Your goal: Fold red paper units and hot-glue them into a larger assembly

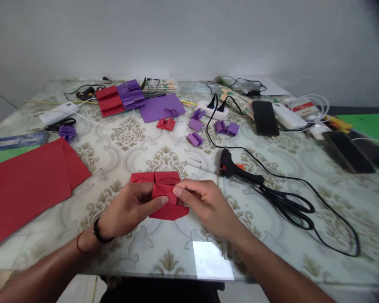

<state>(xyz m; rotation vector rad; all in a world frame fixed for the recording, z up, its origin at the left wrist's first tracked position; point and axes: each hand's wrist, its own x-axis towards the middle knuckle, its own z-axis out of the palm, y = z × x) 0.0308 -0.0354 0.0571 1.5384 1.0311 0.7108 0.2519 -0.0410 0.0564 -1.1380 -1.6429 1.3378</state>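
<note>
At the near middle of the glossy, floral-patterned tabletop [126, 256], the left hand [126, 208] is nearly closed, thumb pressed flat on a small folded red paper piece [161, 191], fingers curled at its left edge. The right hand [206, 206] pinches the same piece's right side between thumb and bent fingers. More folded red paper [167, 212] shows just below the grip, and two folded red flaps [167, 177] lie just beyond; whether these join the held piece is hidden by the hands.

To the right lie black-handled scissors [292, 204], and just beyond them a black glue gun [232, 164]. On the left are large flat red paper sheets [34, 181].

Farther off, small folded purple paper pieces [196, 124] sit near a small folded red paper shape [166, 123]. Beyond stands a white power strip [213, 110] with black plugs; left of it lies a pleated red-and-purple paper panel [120, 97].
</note>
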